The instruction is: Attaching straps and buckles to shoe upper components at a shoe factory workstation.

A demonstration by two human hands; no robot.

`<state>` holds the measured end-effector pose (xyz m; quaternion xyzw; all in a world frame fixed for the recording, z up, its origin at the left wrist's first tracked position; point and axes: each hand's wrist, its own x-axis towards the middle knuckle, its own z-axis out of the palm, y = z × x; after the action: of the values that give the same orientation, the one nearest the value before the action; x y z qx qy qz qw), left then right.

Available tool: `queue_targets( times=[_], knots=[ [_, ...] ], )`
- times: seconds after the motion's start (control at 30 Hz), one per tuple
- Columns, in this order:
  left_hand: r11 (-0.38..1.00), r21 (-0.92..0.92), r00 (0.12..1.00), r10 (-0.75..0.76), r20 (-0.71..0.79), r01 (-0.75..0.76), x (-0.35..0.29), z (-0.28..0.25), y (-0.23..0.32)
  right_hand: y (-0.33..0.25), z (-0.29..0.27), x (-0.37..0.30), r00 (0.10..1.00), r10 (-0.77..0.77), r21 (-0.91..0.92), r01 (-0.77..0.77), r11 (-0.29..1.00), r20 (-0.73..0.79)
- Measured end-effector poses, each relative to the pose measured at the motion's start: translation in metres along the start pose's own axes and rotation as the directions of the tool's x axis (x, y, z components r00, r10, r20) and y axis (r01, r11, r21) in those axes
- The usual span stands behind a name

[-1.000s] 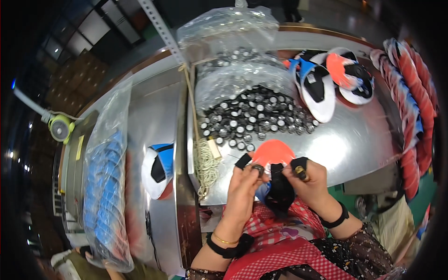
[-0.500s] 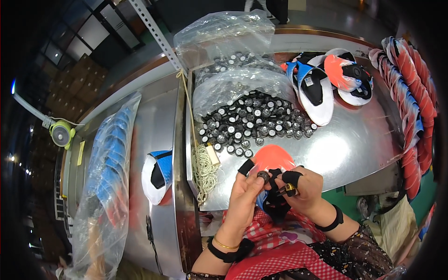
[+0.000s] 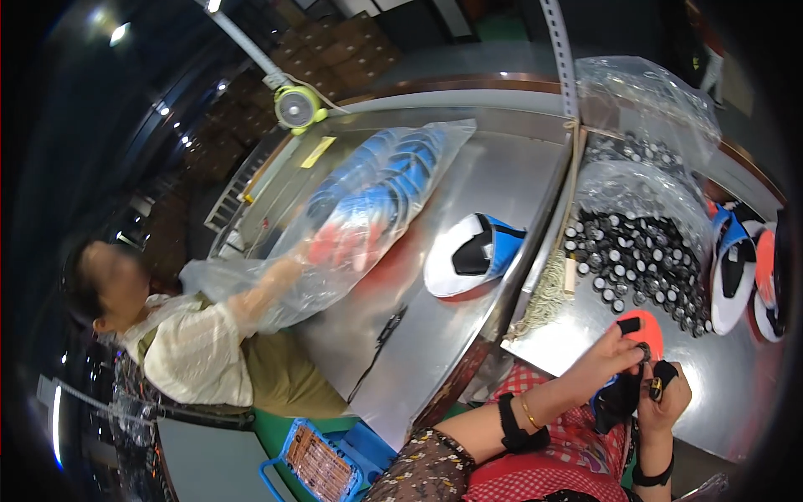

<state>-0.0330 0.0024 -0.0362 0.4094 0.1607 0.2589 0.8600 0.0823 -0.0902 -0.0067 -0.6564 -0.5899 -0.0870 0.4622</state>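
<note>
My left hand [image 3: 609, 358], black covers on some fingers, pinches a small dark round piece [image 3: 643, 352] between thumb and finger. It is held at the shoe upper [image 3: 647, 328], orange at the toe with blue and black behind. My right hand [image 3: 672, 396] is closed at the upper's black part, with a small black-and-gold thing at its fingers that I cannot make out fully. Beyond my hands lies a heap of small black round pieces [image 3: 644, 255], many with white faces, spilling from a clear plastic bag [image 3: 661, 180].
A person [image 3: 201, 343] at the left reaches into a clear bag [image 3: 335, 280] of stacked blue and orange uppers. One white-and-blue upper [image 3: 499, 249] lies on the left metal table [image 3: 435, 335]. Coiled cord [image 3: 544, 293] rests near the divider; more uppers [image 3: 732, 268] lie right. A green fan [image 3: 299, 109] stands behind.
The view has swung left, bringing the other person and a blue basket into sight. My hands keep their hold on the upper and the small round piece.
</note>
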Motion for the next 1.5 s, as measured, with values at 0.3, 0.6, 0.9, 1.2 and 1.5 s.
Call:
queue_targets(
  times=[0.3,0.6,0.9,1.2,1.5],
  knots=[
    [0.996,0.068,0.992,-0.063,0.113,0.055,0.010,-0.001,0.001,0.032,-0.008,-0.022,0.912,0.361,0.254,-0.402,0.880,0.194],
    [0.984,0.152,0.993,-0.098,0.059,0.088,0.003,-0.008,-0.001,0.027,0.002,-0.025,0.868,0.437,0.371,-0.496,0.785,0.236],
    [0.956,0.288,0.996,-0.038,-0.085,0.061,0.003,0.002,-0.006,0.023,-0.011,-0.021,0.875,0.428,0.308,-0.481,0.821,0.226],
    [0.943,0.326,0.996,-0.049,-0.070,0.069,0.003,0.001,-0.019,0.023,-0.017,-0.025,0.862,0.452,0.106,-0.484,0.869,0.230],
    [0.785,0.620,0.994,0.052,-0.094,0.017,-0.001,-0.010,-0.023,0.024,-0.024,-0.027,0.841,0.435,0.048,-0.474,0.879,0.322]
  ],
)
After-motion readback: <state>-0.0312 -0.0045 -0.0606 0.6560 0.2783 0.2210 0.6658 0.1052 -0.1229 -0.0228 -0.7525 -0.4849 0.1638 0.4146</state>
